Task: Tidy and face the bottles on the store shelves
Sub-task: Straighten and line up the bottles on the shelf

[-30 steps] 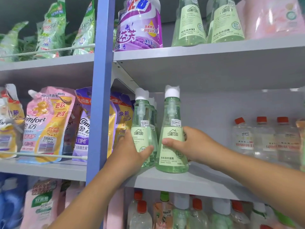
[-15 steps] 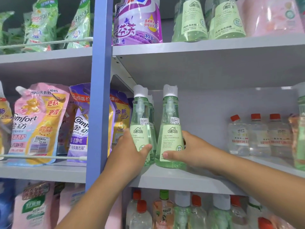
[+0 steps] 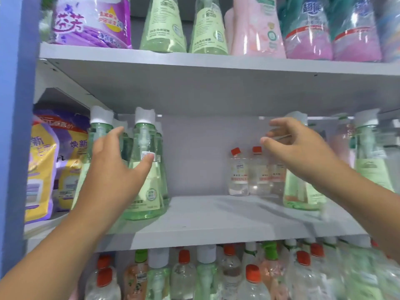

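- Left hand (image 3: 114, 169) spread loosely against two green bottles (image 3: 144, 169), probably steadying them, labels out.
- Right hand (image 3: 296, 146) open, empty, reaching toward another green bottle (image 3: 303, 191).

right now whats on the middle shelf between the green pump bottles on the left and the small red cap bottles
Nothing: in the head view the shelf lies bare between the green pump bottles and the red-capped bottles.

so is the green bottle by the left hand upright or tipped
Upright. The green bottle stands with its flat base on the middle shelf and its white cap straight above. The left hand has its thumb against the bottle's front.
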Demonstrator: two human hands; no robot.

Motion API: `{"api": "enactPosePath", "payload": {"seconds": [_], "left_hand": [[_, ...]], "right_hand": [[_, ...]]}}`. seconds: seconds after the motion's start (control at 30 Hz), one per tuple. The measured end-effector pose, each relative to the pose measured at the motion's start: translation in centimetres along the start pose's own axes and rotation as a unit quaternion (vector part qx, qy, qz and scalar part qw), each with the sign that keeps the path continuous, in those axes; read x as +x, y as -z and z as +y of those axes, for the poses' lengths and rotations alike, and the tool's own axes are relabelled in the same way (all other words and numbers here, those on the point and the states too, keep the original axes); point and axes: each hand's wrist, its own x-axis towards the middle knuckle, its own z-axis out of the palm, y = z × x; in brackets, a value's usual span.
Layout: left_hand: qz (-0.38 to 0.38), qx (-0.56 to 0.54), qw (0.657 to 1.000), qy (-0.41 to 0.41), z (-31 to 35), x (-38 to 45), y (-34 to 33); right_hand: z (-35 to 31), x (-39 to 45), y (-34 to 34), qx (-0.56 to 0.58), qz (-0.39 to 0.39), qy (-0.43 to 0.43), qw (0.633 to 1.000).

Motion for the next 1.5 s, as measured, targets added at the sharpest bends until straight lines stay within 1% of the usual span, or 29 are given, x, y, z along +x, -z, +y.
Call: {"api": "enactPosePath", "payload": {"seconds": [0.03, 0.07, 0.1, 0.13, 0.2, 0.27, 0.3, 0.4, 0.47, 0.6, 0.67, 0.77, 0.83, 0.93, 1.0, 1.03, 1.1, 1.2, 1.27, 1.37, 1.43, 1.5], "left_hand": [[0.015, 0.005, 1.000, 0.002, 0.3, 0.0, -0.4], [0.026, 0.010, 1.000, 0.009, 0.4, 0.0, -0.7], [0.026, 0.014, 0.999, 0.028, 0.4, -0.1, -1.1], [0.017, 0.023, 0.998, 0.052, 0.4, -0.1, -1.6], [-0.027, 0.058, 0.994, 0.093, 0.3, -0.1, -2.6], [-0.060, 0.075, 0.988, 0.118, 0.4, -0.4, -3.3], [-0.064, 0.074, 0.987, 0.125, 0.5, -0.6, -3.5], [-0.063, 0.064, 0.986, 0.141, 0.6, -1.2, -3.3], [-0.074, 0.081, 0.984, 0.141, 0.6, -1.3, -2.9], [-0.094, 0.097, 0.982, 0.135, 0.5, -1.0, -1.8], [-0.106, 0.095, 0.982, 0.124, 0.3, -1.1, -1.4], [-0.105, 0.090, 0.987, 0.086, -0.5, -1.7, -1.0], [-0.084, 0.061, 0.993, 0.050, -1.6, -1.9, -0.5], [-0.012, 0.013, 1.000, 0.020, -3.3, -1.5, 0.9], [0.037, 0.032, 0.999, 0.024, -4.7, -0.7, 1.9], [0.045, 0.045, 0.997, 0.037, -5.2, -0.3, 2.3], [0.027, 0.047, 0.995, 0.080, -5.9, 0.4, 2.5], [-0.030, -0.008, 0.987, 0.158, -7.1, 0.9, 2.0], [-0.049, -0.031, 0.981, 0.185, -8.1, 1.0, 1.9], [-0.052, -0.042, 0.980, 0.190, -9.0, 1.1, 1.9], [-0.051, -0.038, 0.980, 0.187, -8.8, 1.0, 1.8], [-0.060, -0.043, 0.982, 0.174, -8.5, 0.6, 1.6]], "right_hand": [[1.7, 0.4, 2.2, -0.010, 0.030, -0.020, 0.999], [3.6, 0.9, 4.0, -0.028, 0.041, -0.045, 0.998], [5.3, 1.2, 5.3, -0.054, 0.027, -0.075, 0.995], [6.8, 1.4, 6.1, -0.087, -0.008, -0.107, 0.990], [8.8, 1.6, 6.6, -0.152, -0.114, -0.172, 0.967], [10.0, 1.7, 6.4, -0.172, -0.202, -0.209, 0.941], [10.3, 1.7, 6.3, -0.175, -0.223, -0.206, 0.936], [10.5, 2.2, 5.6, -0.160, -0.244, -0.156, 0.944], [9.6, 2.6, 4.6, -0.140, -0.284, -0.125, 0.940], [7.5, 4.0, 0.2, -0.072, -0.380, -0.089, 0.918], [6.4, 4.7, -2.9, -0.068, -0.406, -0.081, 0.908], [4.8, 5.7, -8.3, -0.087, -0.415, -0.067, 0.903], [3.8, 6.1, -11.9, -0.101, -0.412, -0.053, 0.904], [2.6, 6.3, -16.4, -0.133, -0.382, -0.068, 0.912], [2.0, 6.4, -18.7, -0.185, -0.384, -0.053, 0.903], [1.7, 6.4, -19.8, -0.209, -0.385, -0.044, 0.898], [1.5, 6.5, -21.7, -0.228, -0.381, -0.035, 0.895], [2.0, 6.6, -24.1, -0.212, -0.386, -0.046, 0.897], [2.9, 7.0, -24.6, -0.192, -0.383, -0.060, 0.901], [4.8, 7.8, -25.2, -0.152, -0.361, -0.093, 0.915], [5.4, 7.9, -25.8, -0.120, -0.338, -0.097, 0.928], [5.2, 7.4, -25.9, -0.113, -0.324, -0.091, 0.935]]}}
